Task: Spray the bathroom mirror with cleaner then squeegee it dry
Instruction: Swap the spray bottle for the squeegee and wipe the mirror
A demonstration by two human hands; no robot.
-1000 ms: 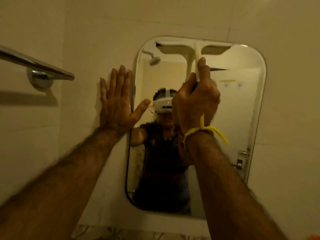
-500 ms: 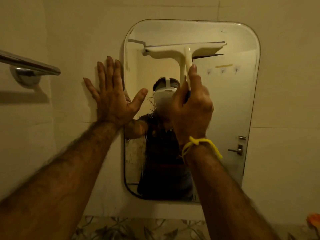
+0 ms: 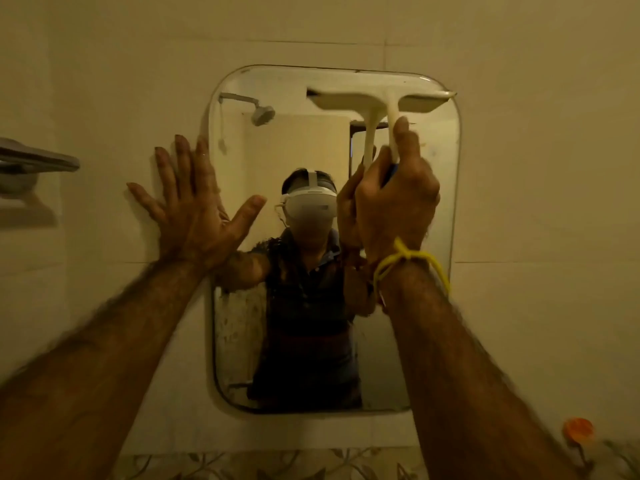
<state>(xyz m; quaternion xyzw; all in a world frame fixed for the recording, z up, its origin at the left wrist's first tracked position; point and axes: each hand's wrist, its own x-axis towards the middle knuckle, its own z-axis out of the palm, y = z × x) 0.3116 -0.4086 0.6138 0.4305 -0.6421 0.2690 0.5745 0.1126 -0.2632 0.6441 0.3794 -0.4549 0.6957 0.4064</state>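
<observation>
Head view: the right hand [image 3: 391, 206] is fisted around the squeegee [image 3: 379, 102] handle, blade at the mirror's [image 3: 436, 202] top right. The left hand [image 3: 192, 216] lies flat, fingers spread, on the wall [image 3: 104, 98] touching the mirror's left edge.

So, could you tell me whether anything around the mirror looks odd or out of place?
Mostly fine. The squeegee sits tilted at the mirror's top right, its right end overhanging the edge. The lower left of the glass looks blotchy. The right hand grips the handle; the left hand lies flat across the mirror's left edge.
</observation>
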